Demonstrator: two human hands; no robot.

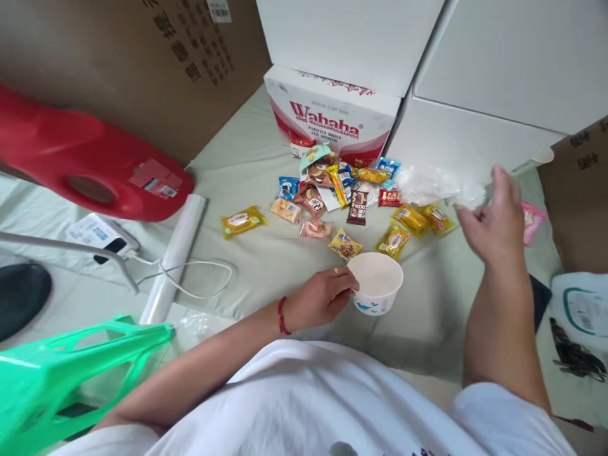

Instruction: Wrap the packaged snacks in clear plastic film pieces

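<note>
My left hand point(322, 295) grips the rim of a white paper cup point(377, 282) that stands upright on the pale cloth. My right hand point(494, 218) is raised to the right, fingers pinched on a clear plastic bag point(437, 183) that trails off to the left. Several wrapped snacks point(342, 196) lie scattered just beyond the cup, among them a yellow packet point(242, 221) apart on the left and a cookie packet point(345, 244) closest to the cup.
A Wahaha carton point(332, 114) and white boxes point(475, 82) stand behind the snacks. At left are a red plastic object point(85, 158), a roll of clear bags point(175, 253), a white cable point(199, 278) and a green basket point(61, 373). A pink packet point(532, 220) lies right.
</note>
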